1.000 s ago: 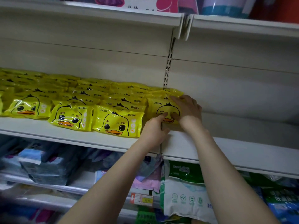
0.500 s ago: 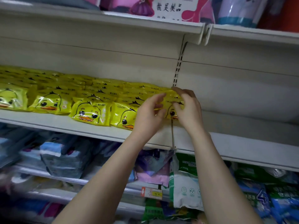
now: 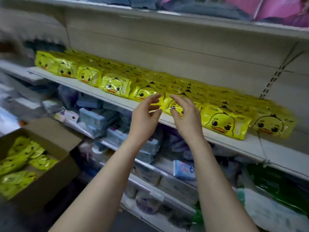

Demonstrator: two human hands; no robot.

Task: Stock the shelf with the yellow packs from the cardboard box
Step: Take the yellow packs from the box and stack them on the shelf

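Empty, fingers loose, the left hand (image 3: pixel 145 114) and right hand (image 3: pixel 186 117) are hovering before the yellow packs (image 3: pixel 224 122) lining the shelf (image 3: pixel 275 153). More are lying in the cardboard box (image 3: pixel 50 180), near left; the next handful should be going in face-forward, flush with the row.

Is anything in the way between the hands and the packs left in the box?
Nothing visible. The left hand and right hand are open and empty by the shelf; the cardboard box sits lower left, top open, its yellow packs exposed.
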